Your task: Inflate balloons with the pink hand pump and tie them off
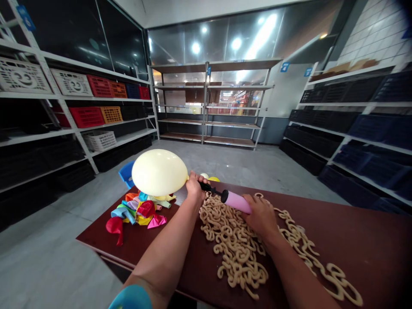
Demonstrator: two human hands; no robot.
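Inflated balloon [159,172], pink pump [237,202], apparently joined

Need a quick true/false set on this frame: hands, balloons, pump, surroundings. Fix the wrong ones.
1. The left hand is at the neck of a pale yellow balloon. True.
2. The pale yellow balloon is limp. False: it is inflated and rounded.
3. The right hand holds the pink part of a pump. True.
4. In the picture, the limp balloons lie right of the tan curls. False: they lie to the left.
5. The red crates stand on shelves at the picture's right. False: they are at its left.
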